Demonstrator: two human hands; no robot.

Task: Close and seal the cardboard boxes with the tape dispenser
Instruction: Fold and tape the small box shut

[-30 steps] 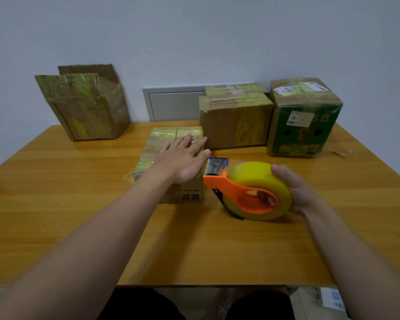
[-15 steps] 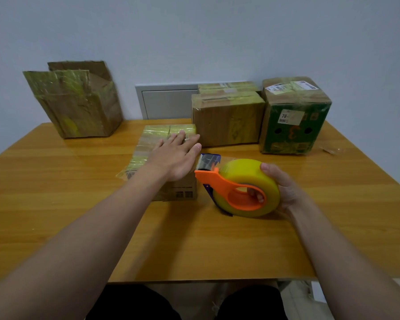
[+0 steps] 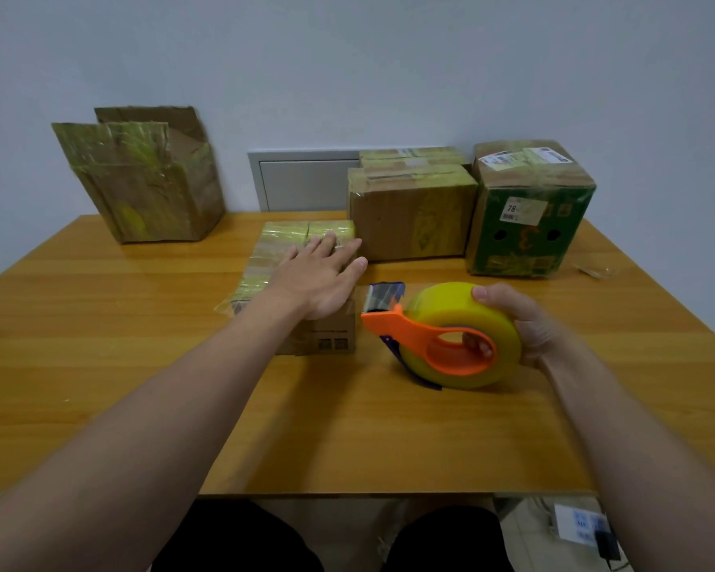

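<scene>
From the head view, little has been changed since a moment ago. The small box on the desk is still pressed flat by the open left hand. The tape dispenser is still gripped by the right hand, just beside the box. No new tape has been laid, so the sealing seems paused.

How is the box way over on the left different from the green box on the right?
The left cardboard box is plain brown, tilted, with flaps standing open. The green box is printed, upright, closed, with a label on top. Both wear yellowish tape and sit on the wooden table.
</scene>
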